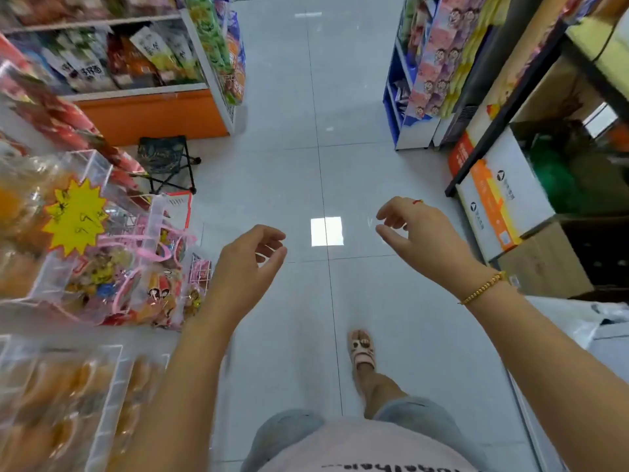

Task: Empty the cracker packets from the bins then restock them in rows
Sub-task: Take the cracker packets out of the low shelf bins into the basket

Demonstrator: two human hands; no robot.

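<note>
Seen from above, a shop aisle. At the far left, clear plastic bins (108, 386) hold golden-orange packets (51, 403). They are blurred and cut off by the frame edge, so their labels cannot be read. Above them, a yellow starburst tag (76, 216) is stuck to another clear bin, its handwriting too smeared to make out. Just beside that bin lie clear bags with pink handles (153, 267), and a small folding stool (166, 161) stands behind them.

Over the pale tiled floor (289, 131), the left hand (245, 264) is raised with its fingers loosely curled and holding nothing. It is near the bins but not touching them. The right hand (422, 233), well apart from it, is also empty, with relaxed, bent fingers and a gold bead bracelet (483, 287) on the wrist. Below it, one foot in a pink sandal (362, 349) shows; the other foot is hidden. At the right edge, cardboard boxes (503, 192) sit under a shelf, partly cut off.
</note>
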